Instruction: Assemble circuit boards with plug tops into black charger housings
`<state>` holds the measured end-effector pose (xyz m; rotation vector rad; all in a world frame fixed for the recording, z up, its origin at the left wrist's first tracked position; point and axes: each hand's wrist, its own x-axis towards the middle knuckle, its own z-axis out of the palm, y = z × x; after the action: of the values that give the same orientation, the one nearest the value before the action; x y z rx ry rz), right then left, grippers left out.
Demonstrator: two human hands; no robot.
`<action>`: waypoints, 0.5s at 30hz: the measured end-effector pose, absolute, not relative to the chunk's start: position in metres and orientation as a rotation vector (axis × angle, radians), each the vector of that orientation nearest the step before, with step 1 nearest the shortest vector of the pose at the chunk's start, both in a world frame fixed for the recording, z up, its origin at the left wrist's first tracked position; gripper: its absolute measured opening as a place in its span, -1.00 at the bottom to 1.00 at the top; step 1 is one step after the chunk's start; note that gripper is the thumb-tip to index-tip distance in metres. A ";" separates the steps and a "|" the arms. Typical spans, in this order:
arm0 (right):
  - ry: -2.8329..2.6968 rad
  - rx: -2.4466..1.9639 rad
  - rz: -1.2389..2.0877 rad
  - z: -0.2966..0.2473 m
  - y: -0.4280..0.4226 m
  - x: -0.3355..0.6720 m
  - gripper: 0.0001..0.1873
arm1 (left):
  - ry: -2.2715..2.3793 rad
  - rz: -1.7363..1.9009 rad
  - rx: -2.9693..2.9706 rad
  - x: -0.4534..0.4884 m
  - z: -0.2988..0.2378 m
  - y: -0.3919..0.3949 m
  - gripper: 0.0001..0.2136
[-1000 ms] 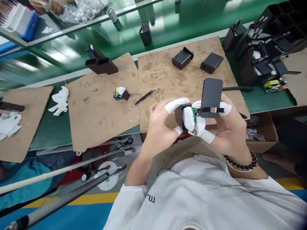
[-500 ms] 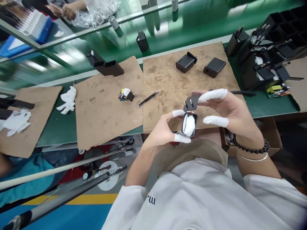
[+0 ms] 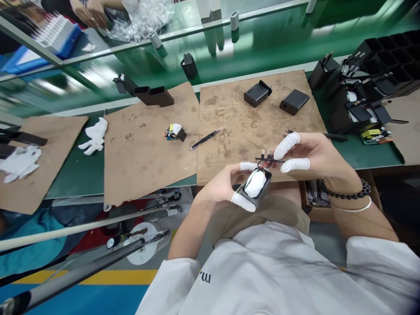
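Left hand (image 3: pixel 223 183) grips charger housing (image 3: pixel 264 191), fingertip hiding interior; right hand (image 3: pixel 315 155) pinches pronged cover (image 3: pixel 266 159), edge-on.

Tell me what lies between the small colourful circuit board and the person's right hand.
Slim black metal tweezers lie on brown cardboard, left of the right hand; the head view shows this.

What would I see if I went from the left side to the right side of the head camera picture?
White cloth → white glove → small colourful part → left hand gripping the black case → right hand pinching the plug piece → circuit board.
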<state>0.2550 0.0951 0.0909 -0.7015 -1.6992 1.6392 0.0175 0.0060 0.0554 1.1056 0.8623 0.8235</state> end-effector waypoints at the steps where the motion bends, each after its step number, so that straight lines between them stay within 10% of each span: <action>1: -1.704 -0.721 1.616 0.093 0.093 0.254 -0.76 | 0.923 0.865 1.125 0.019 0.055 0.005 -0.25; 15: -2.029 -1.204 0.393 0.079 0.040 0.212 -0.85 | 2.021 1.372 1.581 0.069 0.019 0.007 -0.47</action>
<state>0.2121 0.0404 0.0791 -1.2041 -2.0288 0.3926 0.0685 0.0069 0.0187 1.5805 2.0205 1.3722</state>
